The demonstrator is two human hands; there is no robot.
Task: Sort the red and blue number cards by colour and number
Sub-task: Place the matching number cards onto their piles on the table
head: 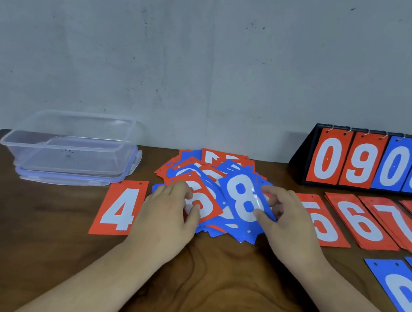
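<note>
Worktop point(221, 278): dark brown wood with swirling grain and a dull sheen.

Cards: thin, flat, glossy rectangles, red or blue, each with one large white digit. Small punched holes show at a short edge.

Mixed pile point(213, 167) of red and blue cards at centre, loosely fanned and overlapping at many angles.

Left hand point(169, 212): fingers curled over the left edge of a red card point(204, 201) on top of the pile, thumb against its face. Digit partly covered. The card's long axis is tilted, far end to the left.

Right hand point(286, 221): pinches the blue 8 card point(242, 201) at its right edge, thumb on the face. Long axis runs away from the viewer, far end leaning slightly left.

Red 4 card point(119, 208): flat, left of the pile, digit upright, holes at the far edge.

Right of the pile, a row of red stacks: 5 point(322, 226), 6 point(360, 221), 7 point(400, 225), with far ends leaning left. A blue 6 card point(403, 295) lies nearer.

Clear plastic container point(73, 141) at far left. Black flip scoreboard point(374, 165) at far right reads 0 9 0 9.
</note>
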